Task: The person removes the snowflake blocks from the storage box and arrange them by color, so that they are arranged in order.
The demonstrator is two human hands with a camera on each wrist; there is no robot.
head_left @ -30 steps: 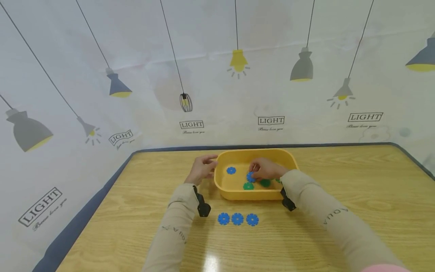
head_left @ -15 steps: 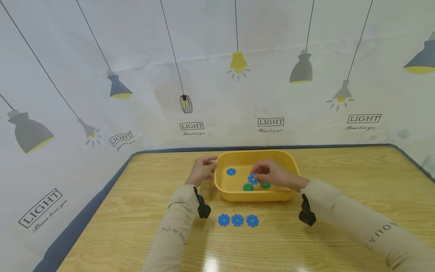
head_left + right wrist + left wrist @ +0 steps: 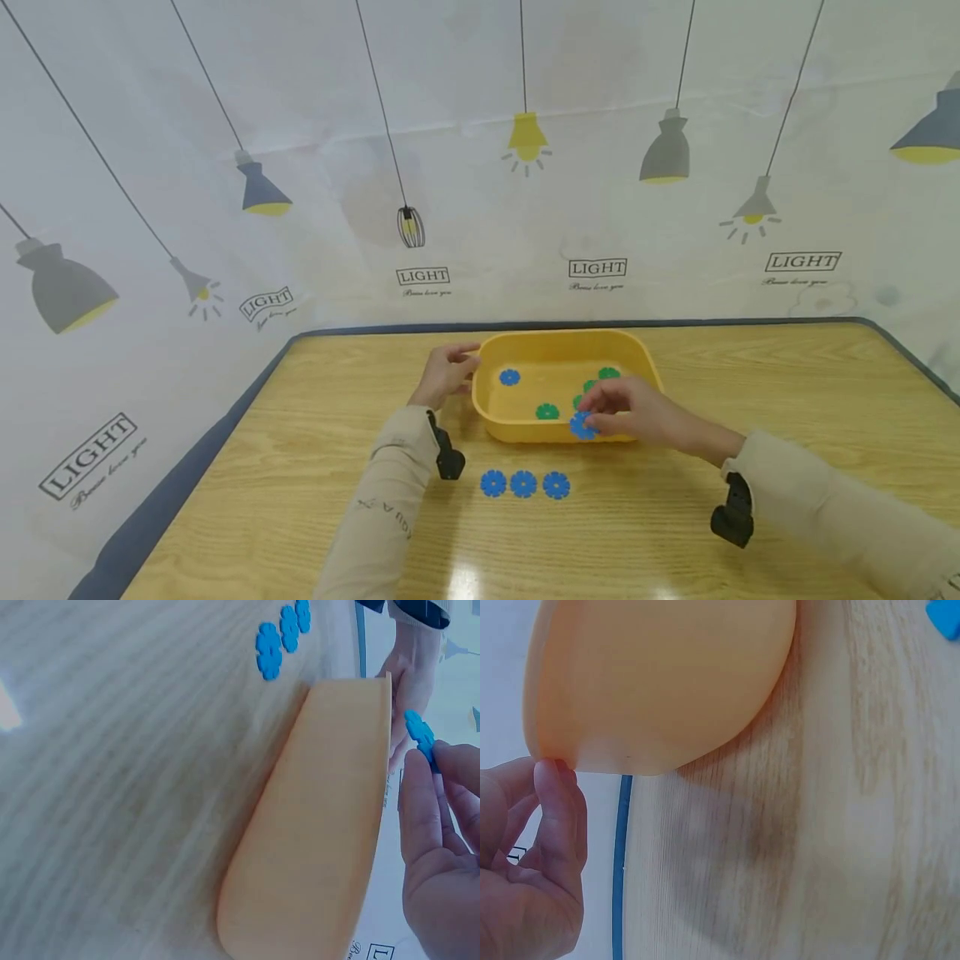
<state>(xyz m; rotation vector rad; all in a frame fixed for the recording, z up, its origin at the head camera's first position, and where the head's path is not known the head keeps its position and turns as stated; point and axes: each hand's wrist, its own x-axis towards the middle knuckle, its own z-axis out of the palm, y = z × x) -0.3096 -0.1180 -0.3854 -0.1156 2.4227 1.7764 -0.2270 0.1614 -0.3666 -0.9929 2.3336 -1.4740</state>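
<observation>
Since a second ago the right hand (image 3: 637, 412) has lifted a blue disc (image 3: 582, 427), pinched, over the tub's (image 3: 558, 432) near rim, probably bound for the row of discs (image 3: 524, 483) on the tabletop (image 3: 787, 400), needing careful alignment, while the left hand (image 3: 446, 375) grips the tub's side.

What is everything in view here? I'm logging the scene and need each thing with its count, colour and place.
Table: one, light wood with a dark blue edge, under everything.
Tub: one, yellow, middle of the table.
Blue discs on the table: three, in a row in front of the tub.
Blue disc in the tub: one, left side.
Green discs: three in view, inside the tub.
Held blue disc: one, at the tub's near wall.
Backdrop: one, pale, printed with lamps.
Left hand: touches the tub's left rim.
Right hand: pinches the held blue disc.
</observation>
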